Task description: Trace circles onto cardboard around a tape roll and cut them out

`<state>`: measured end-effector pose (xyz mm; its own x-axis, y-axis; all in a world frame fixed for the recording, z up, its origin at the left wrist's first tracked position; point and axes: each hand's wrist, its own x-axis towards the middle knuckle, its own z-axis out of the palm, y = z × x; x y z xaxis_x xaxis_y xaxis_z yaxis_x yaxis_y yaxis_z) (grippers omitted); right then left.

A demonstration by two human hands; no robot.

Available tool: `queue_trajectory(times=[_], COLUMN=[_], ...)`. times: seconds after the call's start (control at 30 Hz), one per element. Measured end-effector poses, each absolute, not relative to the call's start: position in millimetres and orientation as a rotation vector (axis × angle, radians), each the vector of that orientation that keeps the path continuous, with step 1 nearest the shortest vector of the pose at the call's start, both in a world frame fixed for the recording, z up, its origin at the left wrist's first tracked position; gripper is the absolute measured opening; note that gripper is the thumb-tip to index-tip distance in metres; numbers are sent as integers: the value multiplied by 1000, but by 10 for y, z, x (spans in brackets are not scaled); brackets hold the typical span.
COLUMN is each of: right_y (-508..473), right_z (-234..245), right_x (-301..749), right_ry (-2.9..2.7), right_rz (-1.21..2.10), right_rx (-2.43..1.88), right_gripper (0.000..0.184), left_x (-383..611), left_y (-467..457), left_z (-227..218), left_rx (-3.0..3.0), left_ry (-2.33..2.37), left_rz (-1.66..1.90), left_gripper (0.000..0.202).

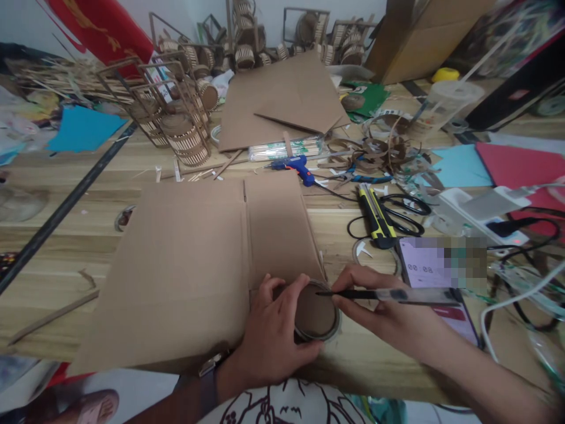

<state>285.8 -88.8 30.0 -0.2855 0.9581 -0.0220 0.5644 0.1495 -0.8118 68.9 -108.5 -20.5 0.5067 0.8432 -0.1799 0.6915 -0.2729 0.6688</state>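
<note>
A large sheet of brown cardboard (189, 259) with a fold line lies on the table in front of me. Over its lower right corner sits a round grey ring (339, 321), and brown cardboard shows through its middle. My left hand (278, 324) holds the ring down from the left, fingers on its upper rim and thumb by its lower edge. Pinched in my right hand (375, 306) is a pen (406, 295) with a clear barrel. Its dark tip points left inside the ring, near the upper rim; whether it touches the cardboard I cannot tell.
A yellow-black utility knife (377, 218), black-handled scissors (404, 213) and a phone (430, 265) showing a timer lie to the right. A blue glue gun (300, 169) rests beyond the cardboard. Small bamboo lantern-like frames (183, 135) stand behind; a power strip (481, 215) is at right.
</note>
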Motion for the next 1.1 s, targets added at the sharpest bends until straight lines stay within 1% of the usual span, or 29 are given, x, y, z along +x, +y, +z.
queue_trajectory(times=[0.17, 0.37, 0.53, 0.7, 0.77, 0.9, 1.0, 1.1], right_y=[-995, -1041, -1026, -1115, -1191, -1325, -1314, -1220], right_z=[103, -51, -21, 58, 74, 174, 363, 540], right_x=[2805, 2771, 2777, 2808, 2807, 2784, 2809, 2879], right_ry=[-1827, -1890, -2076, -2280, -2322, -2403, -2348, -2197], right_rz=[942, 757, 575, 314, 267, 295, 446, 564], right_rx=[-1424, -1245, -1158, -1261, -1320, -1457, -1512, -1533], right_gripper=[8, 14, 14, 16, 16, 17, 19, 16], left_x=[675, 663, 682, 691, 692, 699, 703, 707], left_y=[-1105, -1110, -1080, -1070, -1069, -1059, -1052, -1054], left_z=[-234, -258, -198, -152, -150, -138, -122, -113], left_rx=[2063, 2081, 2038, 2015, 2016, 1992, 1975, 1989], left_ry=[1234, 1236, 1246, 1238, 1243, 1252, 1258, 1257], left_rz=[299, 330, 251, 200, 203, 182, 176, 192], left_gripper=[92, 95, 95, 94, 92, 93, 93, 91])
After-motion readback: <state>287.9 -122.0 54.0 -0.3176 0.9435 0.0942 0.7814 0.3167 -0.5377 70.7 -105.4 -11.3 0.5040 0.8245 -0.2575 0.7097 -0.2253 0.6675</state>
